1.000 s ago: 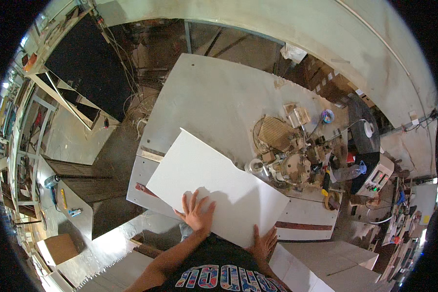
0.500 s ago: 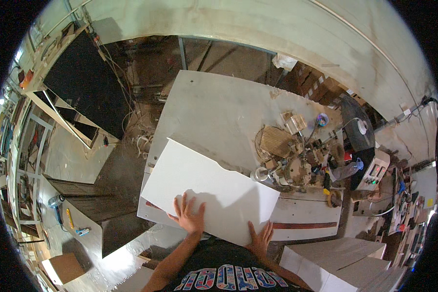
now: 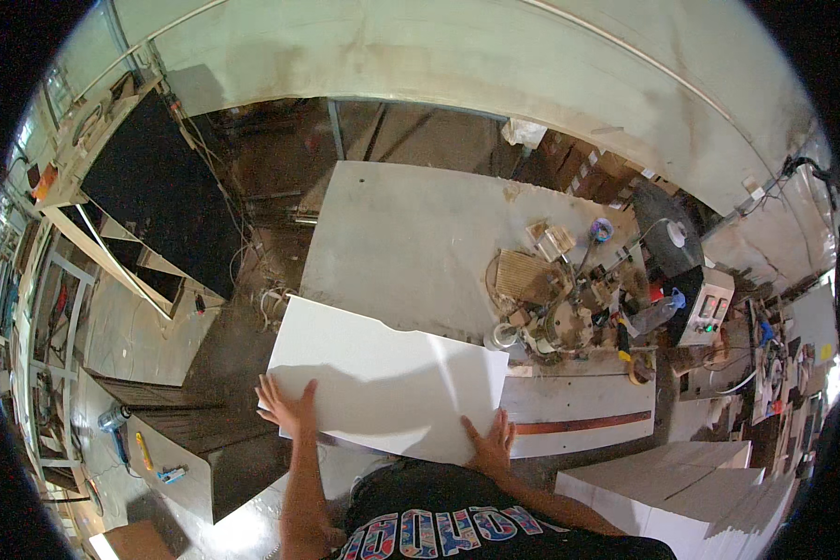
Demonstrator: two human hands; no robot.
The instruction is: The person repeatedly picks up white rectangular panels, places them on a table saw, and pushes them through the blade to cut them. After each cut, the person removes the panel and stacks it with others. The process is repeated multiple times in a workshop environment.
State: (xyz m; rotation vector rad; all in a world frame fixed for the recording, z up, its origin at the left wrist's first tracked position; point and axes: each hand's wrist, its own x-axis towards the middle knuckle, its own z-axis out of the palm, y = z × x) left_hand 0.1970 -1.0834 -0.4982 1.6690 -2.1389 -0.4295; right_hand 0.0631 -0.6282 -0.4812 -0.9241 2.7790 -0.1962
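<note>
A white rectangular panel lies over the near left part of the grey machine table, with a shallow notch in its far edge. At the panel's near left corner, my left hand grips the edge, its thumb on top and its fingers spread along the side. My right hand holds the near right corner the same way, thumb on the face and fingers at the right edge. The undersides of both grips are hidden. Shadows fall across the panel's near half.
An edge-working machine head with a ribbed plate stands right of the panel, beside a white cup. A control box is farther right. White boards stack at lower right. A drill lies on a bench at left.
The panel has shifted left and turned closer to straight across. My left hand moved from flat on its face to its left edge; my right hand stays at the right corner.
</note>
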